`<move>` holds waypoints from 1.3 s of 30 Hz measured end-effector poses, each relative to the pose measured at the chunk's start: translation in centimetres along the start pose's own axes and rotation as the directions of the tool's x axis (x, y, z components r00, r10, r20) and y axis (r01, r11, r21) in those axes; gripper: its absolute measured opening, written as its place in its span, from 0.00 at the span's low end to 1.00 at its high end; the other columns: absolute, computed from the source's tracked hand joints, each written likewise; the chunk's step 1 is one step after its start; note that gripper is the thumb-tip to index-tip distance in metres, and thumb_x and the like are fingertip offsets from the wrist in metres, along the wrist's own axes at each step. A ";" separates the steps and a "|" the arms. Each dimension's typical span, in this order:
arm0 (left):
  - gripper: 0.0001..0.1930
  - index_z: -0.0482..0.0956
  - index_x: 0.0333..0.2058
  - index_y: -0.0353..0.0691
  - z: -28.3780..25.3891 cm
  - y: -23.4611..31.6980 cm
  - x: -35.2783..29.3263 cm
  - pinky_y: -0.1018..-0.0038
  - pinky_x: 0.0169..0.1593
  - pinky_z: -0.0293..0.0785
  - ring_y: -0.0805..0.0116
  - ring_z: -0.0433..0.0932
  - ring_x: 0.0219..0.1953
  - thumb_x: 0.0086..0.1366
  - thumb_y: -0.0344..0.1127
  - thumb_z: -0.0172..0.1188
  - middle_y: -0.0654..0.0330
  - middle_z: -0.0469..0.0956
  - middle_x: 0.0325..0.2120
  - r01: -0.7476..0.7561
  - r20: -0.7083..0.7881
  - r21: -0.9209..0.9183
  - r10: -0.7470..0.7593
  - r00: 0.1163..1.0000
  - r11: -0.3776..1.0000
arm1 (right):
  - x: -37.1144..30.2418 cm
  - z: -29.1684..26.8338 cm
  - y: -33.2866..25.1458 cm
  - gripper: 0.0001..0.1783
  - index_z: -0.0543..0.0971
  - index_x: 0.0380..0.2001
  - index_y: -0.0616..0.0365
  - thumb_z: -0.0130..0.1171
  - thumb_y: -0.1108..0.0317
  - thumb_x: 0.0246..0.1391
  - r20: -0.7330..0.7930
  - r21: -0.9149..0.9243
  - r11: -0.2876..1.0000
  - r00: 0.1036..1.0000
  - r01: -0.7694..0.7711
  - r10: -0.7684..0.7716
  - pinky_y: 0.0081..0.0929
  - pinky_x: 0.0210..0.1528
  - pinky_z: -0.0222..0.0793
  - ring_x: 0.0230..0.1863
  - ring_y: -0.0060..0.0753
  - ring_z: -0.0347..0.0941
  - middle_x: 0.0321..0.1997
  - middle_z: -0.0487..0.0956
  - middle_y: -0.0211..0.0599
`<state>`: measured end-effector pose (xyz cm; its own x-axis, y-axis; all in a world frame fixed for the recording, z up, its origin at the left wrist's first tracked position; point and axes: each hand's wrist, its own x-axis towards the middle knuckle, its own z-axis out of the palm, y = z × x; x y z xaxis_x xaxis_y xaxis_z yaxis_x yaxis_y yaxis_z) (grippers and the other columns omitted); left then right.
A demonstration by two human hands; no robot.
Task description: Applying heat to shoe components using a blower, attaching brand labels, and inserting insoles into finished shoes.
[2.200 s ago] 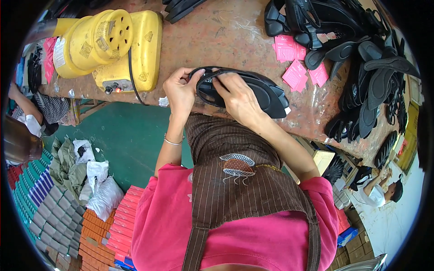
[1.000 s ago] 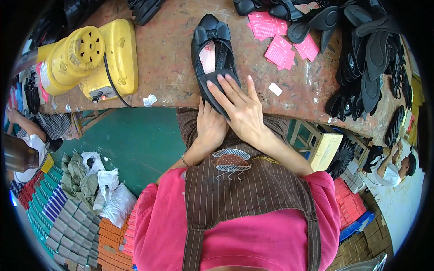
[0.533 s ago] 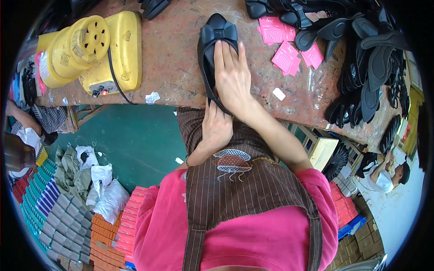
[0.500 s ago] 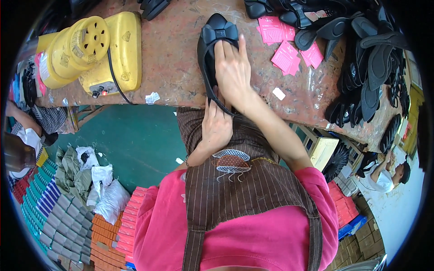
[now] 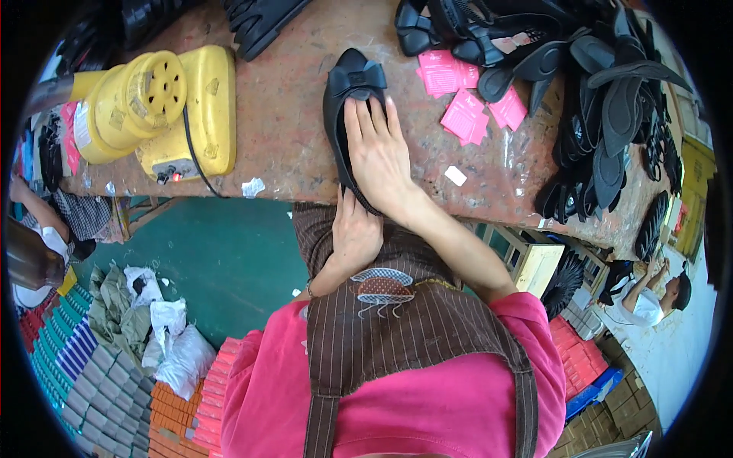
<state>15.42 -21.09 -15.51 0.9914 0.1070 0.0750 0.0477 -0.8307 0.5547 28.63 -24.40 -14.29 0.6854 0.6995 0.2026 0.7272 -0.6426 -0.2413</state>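
Note:
A black flat shoe [image 5: 334, 126] with a bow on its toe rests on the worn table, toe pointing away from me. My right hand [image 5: 379, 160] lies palm down inside it, fingers stretched toward the bow and pressed along the insole. At the heel, my left hand [image 5: 357, 235] grips the back edge of the shoe near the table's front edge; its fingertips are partly hidden by the shoe.
A yellow machine [image 5: 210, 114] with a black cord stands at left. Pink cards [image 5: 464, 116], black insoles [image 5: 622, 114] and bow-toed shoes [image 5: 416, 30] crowd the right. More black footwear [image 5: 267, 23] lies at the far edge. Stacked boxes [image 5: 99, 389] fill the floor at lower left.
The view has shifted, so the table sits lower in the picture. My right fingers have slid slightly back from the bow inside the shoe; my left hand stays at the heel.

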 end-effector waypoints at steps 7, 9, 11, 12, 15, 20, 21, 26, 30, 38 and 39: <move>0.21 0.77 0.48 0.28 1.2 -1.1 -0.7 0.51 0.62 0.62 0.38 0.68 0.57 0.54 0.28 0.59 0.43 0.74 0.52 -0.045 0.129 0.051 0.038 0.991 0.998 | 0.5 3.3 0.2 0.24 0.73 0.51 0.68 0.49 0.69 0.50 -0.180 -0.129 0.991 0.984 -0.022 -0.002 0.51 0.73 0.45 0.58 0.40 0.70 0.51 0.75 0.50; 0.30 0.63 0.59 0.21 0.1 0.0 0.1 0.52 0.66 0.58 0.34 0.62 0.62 0.58 0.28 0.56 0.33 0.66 0.58 0.003 0.016 0.112 -0.005 1.000 0.994 | 4.0 2.6 1.1 0.10 0.80 0.27 0.61 0.50 0.70 0.48 0.154 -0.053 0.999 0.988 0.004 0.005 0.51 0.75 0.40 0.35 0.32 0.76 0.26 0.76 0.35; 0.36 0.55 0.63 0.18 0.8 -0.8 -0.1 0.51 0.68 0.53 0.31 0.55 0.66 0.58 0.27 0.58 0.28 0.56 0.63 -0.052 0.105 0.108 0.040 0.994 0.993 | 4.4 3.8 1.3 0.10 0.80 0.24 0.61 0.50 0.69 0.49 0.061 -0.105 0.993 0.997 0.060 -0.054 0.51 0.76 0.38 0.32 0.34 0.76 0.23 0.76 0.36; 0.37 0.53 0.63 0.19 0.5 -0.3 0.2 0.51 0.68 0.53 0.31 0.54 0.67 0.58 0.27 0.58 0.28 0.55 0.63 -0.033 0.105 0.116 0.021 0.994 0.993 | 4.3 3.1 1.6 0.11 0.80 0.27 0.61 0.50 0.69 0.49 0.105 -0.096 0.993 0.993 0.071 -0.061 0.51 0.76 0.37 0.34 0.34 0.76 0.26 0.76 0.37; 0.42 0.48 0.66 0.22 0.1 1.0 1.2 0.51 0.70 0.51 0.33 0.50 0.68 0.57 0.29 0.60 0.29 0.51 0.65 0.036 0.097 0.151 -0.051 0.994 0.988 | 3.2 2.0 2.4 0.15 0.79 0.38 0.64 0.49 0.68 0.52 -0.022 0.065 0.993 0.995 0.096 -0.095 0.52 0.76 0.34 0.45 0.38 0.76 0.37 0.78 0.42; 0.50 0.33 0.70 0.31 -2.1 -0.1 4.7 0.55 0.71 0.48 0.39 0.53 0.69 0.56 0.22 0.57 0.37 0.47 0.69 0.121 -0.202 -0.123 -0.144 0.969 0.985 | 0.6 -12.1 10.3 0.16 0.84 0.40 0.58 0.59 0.77 0.45 0.010 0.812 0.582 0.999 -0.034 0.045 0.37 0.54 0.72 0.46 0.43 0.78 0.44 0.82 0.43; 0.51 0.30 0.70 0.33 -2.9 -1.1 5.4 0.56 0.71 0.49 0.40 0.55 0.69 0.55 0.19 0.55 0.40 0.46 0.70 0.057 -0.274 -0.210 -0.114 0.955 0.976 | 0.2 -13.5 13.3 0.14 0.83 0.37 0.60 0.58 0.82 0.44 -0.320 0.638 0.763 0.868 -0.098 0.380 0.31 0.46 0.74 0.38 0.39 0.80 0.38 0.83 0.41; 0.46 0.40 0.70 0.34 -7.3 -6.3 3.4 0.54 0.70 0.53 0.44 0.58 0.68 0.57 0.21 0.56 0.47 0.54 0.69 0.069 -0.235 0.105 -0.042 0.971 0.992 | 0.9 -19.0 27.3 0.33 0.70 0.54 0.61 0.68 0.57 0.48 -0.652 0.387 0.656 0.310 -0.648 0.692 0.42 0.51 0.71 0.50 0.52 0.74 0.48 0.75 0.50; 0.43 0.49 0.69 0.34 -11.1 -7.7 0.0 0.51 0.72 0.45 0.48 0.48 0.72 0.59 0.29 0.63 0.48 0.53 0.69 0.141 0.141 0.335 -0.197 0.970 0.932 | 4.3 -17.0 31.1 0.37 0.68 0.57 0.60 0.67 0.55 0.47 -0.628 0.260 0.602 0.341 -0.755 0.699 0.47 0.51 0.72 0.51 0.56 0.74 0.52 0.73 0.56; 0.17 0.82 0.45 0.34 -18.6 0.7 9.1 0.61 0.46 0.76 0.47 0.82 0.42 0.62 0.39 0.62 0.45 0.82 0.38 0.165 0.159 0.150 -0.188 0.969 0.975 | 1.6 -18.5 33.8 0.06 0.76 0.34 0.59 0.54 0.69 0.58 -0.195 0.966 0.254 0.485 -0.058 0.853 0.21 0.36 0.61 0.31 0.16 0.64 0.31 0.72 0.18; 0.14 0.81 0.45 0.34 -17.6 1.6 12.5 0.63 0.47 0.76 0.48 0.82 0.43 0.62 0.33 0.62 0.46 0.82 0.39 0.070 0.031 0.103 -0.073 0.997 0.992 | 0.6 -17.8 35.6 0.07 0.76 0.41 0.56 0.53 0.70 0.61 -0.121 0.975 0.198 0.508 -0.100 0.853 0.23 0.46 0.64 0.38 0.21 0.71 0.41 0.76 0.25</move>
<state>25.75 -11.46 0.93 0.9886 0.1504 0.0080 0.1290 -0.8730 0.4704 55.64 -52.38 -5.84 0.9729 -0.2310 0.0122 0.0380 0.1072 -0.9935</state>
